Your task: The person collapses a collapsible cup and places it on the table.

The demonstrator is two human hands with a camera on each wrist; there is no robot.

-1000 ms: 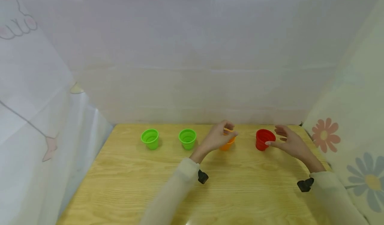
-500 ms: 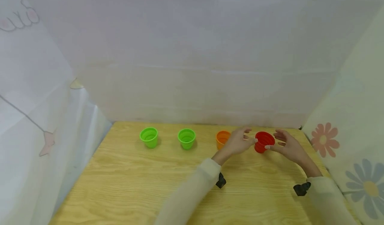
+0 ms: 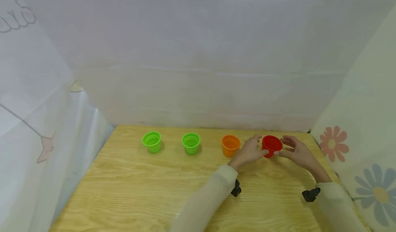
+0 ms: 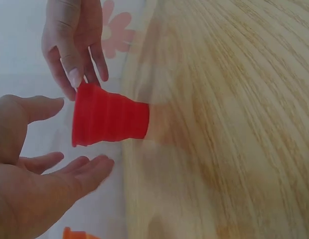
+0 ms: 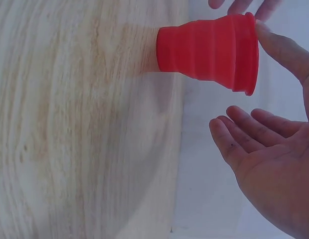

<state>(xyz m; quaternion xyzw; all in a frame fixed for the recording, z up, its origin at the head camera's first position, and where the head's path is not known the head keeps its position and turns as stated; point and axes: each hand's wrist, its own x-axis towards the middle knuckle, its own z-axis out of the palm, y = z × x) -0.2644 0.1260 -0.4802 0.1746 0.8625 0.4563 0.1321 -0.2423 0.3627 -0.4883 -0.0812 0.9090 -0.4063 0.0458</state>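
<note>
Partly, left hand [image 3: 249, 152] hides red cup [image 3: 272, 143]; rim [image 5: 252, 55] shows.

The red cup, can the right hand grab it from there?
Yes, it looks like it. The right hand is open right beside the red cup, with nothing standing between them. The left hand is on the cup's other side, so the right side seems free.

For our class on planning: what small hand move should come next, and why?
Probably ease the left hand and right hand inward onto the red cup, since it stands upright between them and neither hand is curled round it.
</note>
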